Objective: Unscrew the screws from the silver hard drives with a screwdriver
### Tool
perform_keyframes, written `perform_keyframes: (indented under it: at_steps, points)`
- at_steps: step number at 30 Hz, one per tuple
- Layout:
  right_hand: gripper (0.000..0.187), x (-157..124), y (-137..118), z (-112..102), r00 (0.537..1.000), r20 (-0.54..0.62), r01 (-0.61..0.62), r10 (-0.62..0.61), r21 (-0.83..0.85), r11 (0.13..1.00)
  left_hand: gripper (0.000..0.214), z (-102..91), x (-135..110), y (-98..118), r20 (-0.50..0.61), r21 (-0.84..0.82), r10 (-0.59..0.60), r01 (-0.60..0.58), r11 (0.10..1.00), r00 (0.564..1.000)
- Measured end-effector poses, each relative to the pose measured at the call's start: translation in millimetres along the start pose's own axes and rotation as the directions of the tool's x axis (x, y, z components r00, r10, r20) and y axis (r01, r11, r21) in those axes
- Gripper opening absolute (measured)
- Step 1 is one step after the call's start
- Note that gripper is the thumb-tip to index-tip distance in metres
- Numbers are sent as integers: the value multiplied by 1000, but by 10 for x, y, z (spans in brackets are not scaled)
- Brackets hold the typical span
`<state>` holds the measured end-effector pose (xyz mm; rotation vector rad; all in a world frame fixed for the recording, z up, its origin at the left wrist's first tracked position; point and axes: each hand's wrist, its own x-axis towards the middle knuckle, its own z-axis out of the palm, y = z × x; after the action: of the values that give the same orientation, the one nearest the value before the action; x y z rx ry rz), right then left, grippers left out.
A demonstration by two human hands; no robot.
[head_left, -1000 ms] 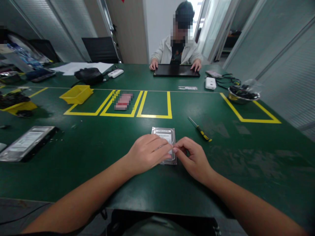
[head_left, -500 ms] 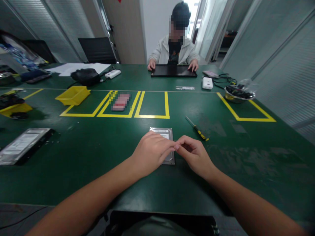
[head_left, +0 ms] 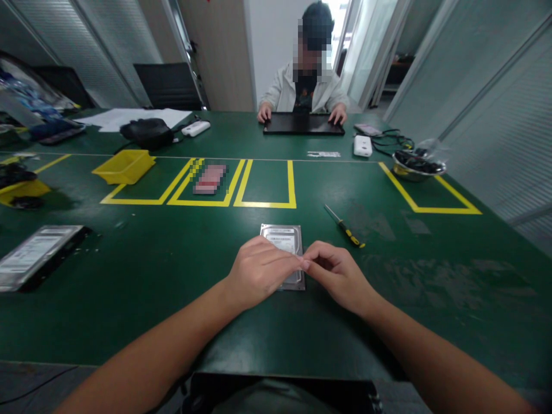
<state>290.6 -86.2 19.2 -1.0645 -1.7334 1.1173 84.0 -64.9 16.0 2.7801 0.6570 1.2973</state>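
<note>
Green table (head_left: pixel 142 259), seen from the middle of its near edge. Over it, left hand (head_left: pixel 256 270), back up, reaching in from the left half of the near edge, with fingers held together and bent slightly down. Opposite, right hand (head_left: pixel 338 276), in from the right half of the near edge, with thumb and forefinger brought to a pinch. At the fingertips, contact between both hands, just over the right side of the drive (head_left: pixel 282 234); impossible to tell whether grasping something small there or pressing on the drive. Beneath the left hand, that drive, partly covered. Lies flat, inward from the middle of the near edge, with long axis running towards the far edge. Nearer to the left hand; just beside the right hand, on its left. Smallest, the screwdriver (head_left: pixel 345 227), beyond the right hand. Lies slantwise, with tip towards the far edge and handle towards the near right corner; nearer to the right hand.
</note>
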Motion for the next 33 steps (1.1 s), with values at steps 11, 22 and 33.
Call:
perform_keyframes:
  at_steps: [11,22,33]
  points:
    - [19,-7,-15,18,1000,-8,24,-25,-84,996,8,30,-35,-35,1,-6,-23,23,1000,1000]
    - [23,-54,16,83,983,-33,171,-181,-202,964,12,64,-117,-53,26,133,-111,106,985,994]
    - [33,-93,30,93,938,-8,319,-347,-374,871,5,54,-65,-1,22,136,-213,208,969,977]
